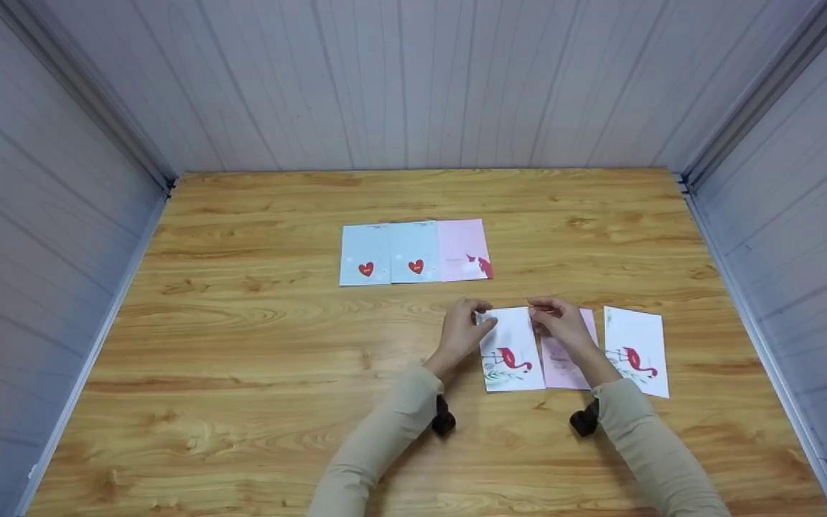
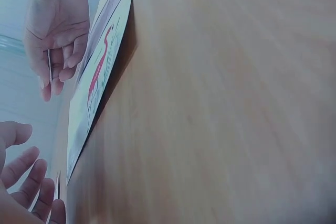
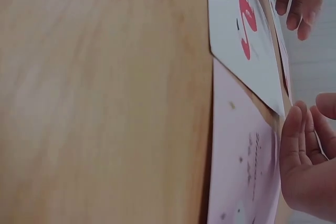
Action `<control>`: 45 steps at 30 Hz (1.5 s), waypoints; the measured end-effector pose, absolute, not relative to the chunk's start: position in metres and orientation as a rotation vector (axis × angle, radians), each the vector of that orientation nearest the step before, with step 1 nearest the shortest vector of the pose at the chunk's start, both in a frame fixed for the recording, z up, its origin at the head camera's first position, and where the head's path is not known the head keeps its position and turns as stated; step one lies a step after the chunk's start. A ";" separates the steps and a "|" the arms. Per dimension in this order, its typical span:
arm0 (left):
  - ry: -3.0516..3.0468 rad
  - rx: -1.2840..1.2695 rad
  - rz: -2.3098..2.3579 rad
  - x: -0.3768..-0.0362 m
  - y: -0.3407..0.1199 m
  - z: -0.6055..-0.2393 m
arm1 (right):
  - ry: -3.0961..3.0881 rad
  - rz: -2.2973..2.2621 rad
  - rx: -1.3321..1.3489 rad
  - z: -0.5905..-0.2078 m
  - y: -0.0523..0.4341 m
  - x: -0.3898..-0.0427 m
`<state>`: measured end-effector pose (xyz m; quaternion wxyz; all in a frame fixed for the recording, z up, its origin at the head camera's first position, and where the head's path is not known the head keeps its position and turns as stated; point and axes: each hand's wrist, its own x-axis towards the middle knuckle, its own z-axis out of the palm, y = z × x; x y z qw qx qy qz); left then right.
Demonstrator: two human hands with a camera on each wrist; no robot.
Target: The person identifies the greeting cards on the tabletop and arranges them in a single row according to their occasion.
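Note:
A white card with a red flamingo (image 1: 510, 348) lies on the wooden table. My left hand (image 1: 462, 332) is at its upper left corner, with the thumb near the edge. In the left wrist view, the loosely bent fingers of that hand (image 2: 29, 187) stand apart from the thumb. At the upper right corner is my right hand (image 1: 563, 329), its fingertips by the corner and the wrist over a pink card (image 1: 561, 362). The right wrist view shows this hand (image 3: 310, 166) with thumb and fingers apart. Another flamingo card (image 1: 636, 348) lies right of the pink one, partly covered by the right forearm.
Farther back, two light blue cards with red hearts (image 1: 365, 251) (image 1: 413, 251) and a pink card (image 1: 462, 249) lie side by side in a row. White panelled walls (image 1: 385, 86) enclose the wooden table (image 1: 241, 345) at the back and both sides.

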<state>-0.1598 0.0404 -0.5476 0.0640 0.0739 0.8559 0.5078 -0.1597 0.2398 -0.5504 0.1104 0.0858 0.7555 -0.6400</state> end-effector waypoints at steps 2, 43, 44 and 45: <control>2.588 0.226 1.526 -0.158 0.043 -0.547 | 2.229 -1.878 0.239 -0.550 0.244 -0.158; 2.866 0.447 1.005 -0.121 0.106 -0.554 | 2.395 -1.572 0.405 -0.539 0.330 -0.150; 2.880 0.453 0.977 -0.120 0.107 -0.554 | 2.395 -1.567 0.400 -0.539 0.331 -0.150; 2.891 0.457 0.949 -0.120 0.107 -0.555 | 2.399 -1.554 0.398 -0.539 0.333 -0.150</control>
